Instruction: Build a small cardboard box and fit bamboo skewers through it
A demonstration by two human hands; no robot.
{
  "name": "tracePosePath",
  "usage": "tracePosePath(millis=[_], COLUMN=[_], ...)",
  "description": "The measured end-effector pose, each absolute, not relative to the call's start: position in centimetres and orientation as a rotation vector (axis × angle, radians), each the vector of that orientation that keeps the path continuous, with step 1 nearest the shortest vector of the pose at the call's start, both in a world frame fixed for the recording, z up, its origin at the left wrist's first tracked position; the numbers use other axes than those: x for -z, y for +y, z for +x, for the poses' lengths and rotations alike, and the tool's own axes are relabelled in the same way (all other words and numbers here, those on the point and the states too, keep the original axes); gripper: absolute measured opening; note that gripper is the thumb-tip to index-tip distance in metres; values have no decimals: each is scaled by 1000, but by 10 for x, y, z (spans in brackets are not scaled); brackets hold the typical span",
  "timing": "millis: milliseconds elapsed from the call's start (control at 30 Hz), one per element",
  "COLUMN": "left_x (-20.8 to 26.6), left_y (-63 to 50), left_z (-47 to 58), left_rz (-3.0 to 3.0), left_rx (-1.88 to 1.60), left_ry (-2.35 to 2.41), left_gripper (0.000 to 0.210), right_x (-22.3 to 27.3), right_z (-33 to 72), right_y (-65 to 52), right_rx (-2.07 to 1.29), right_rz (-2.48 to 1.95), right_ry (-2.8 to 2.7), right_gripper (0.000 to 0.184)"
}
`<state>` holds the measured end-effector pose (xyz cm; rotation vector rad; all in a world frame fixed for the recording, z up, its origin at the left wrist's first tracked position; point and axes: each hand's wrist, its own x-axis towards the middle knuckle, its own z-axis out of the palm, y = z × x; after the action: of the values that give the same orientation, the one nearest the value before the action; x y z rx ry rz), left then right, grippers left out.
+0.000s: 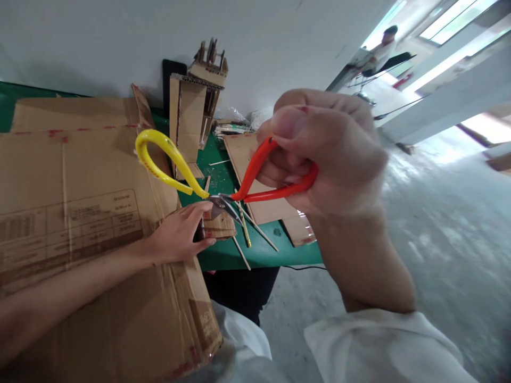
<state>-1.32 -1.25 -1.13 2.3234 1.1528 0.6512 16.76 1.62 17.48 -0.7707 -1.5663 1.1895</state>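
My right hand (323, 138) is raised, its fingers closed round the red handle of a pair of scissors (275, 196). The scissors' yellow handle hangs free on the left, spread wide from the red one. Their metal blades point down beside my left fingertips. My left hand (175, 234) reaches over a large flattened cardboard box (99, 175), thumb and fingers on either side of a small cardboard piece (221, 226). Its fingertips are close to the blades; whether they touch, I cannot tell.
A cardboard structure (189, 111) stands against the wall on the green table (267, 250). Thin sticks (259, 234), a yellow pencil-like rod (245, 229) and a flat cardboard sheet (263, 207) lie there. Far off at the right is another person (377, 56).
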Motion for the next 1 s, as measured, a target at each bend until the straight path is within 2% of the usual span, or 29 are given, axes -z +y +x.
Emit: tracePosePath(millis=[200,400,700,900,1000], left_x=[11,9,6,11,13], left_y=[-13,-14,-17,-16,-15], left_z=[-14,-12,-11,-12,-12], left_rz=[2284,2289,2270,2276,2279], left_rx=[-661,-661,-646,-648,-665], left_ry=[1136,1177,1203,1234,1228], left_gripper=[56,54,54,63,65], right_x=[-171,-171,-177,-175,-170], right_z=[170,165,180,187,188], right_y=[23,19,1,-3,5], right_rx=[-1121,-1132,-1204,-812,-592], right_rz=[-837,-876,-999,-961,-843], right_ry=[-1479,-1422,-1512,-1658,-1781], right_gripper=[33,41,34,16,23])
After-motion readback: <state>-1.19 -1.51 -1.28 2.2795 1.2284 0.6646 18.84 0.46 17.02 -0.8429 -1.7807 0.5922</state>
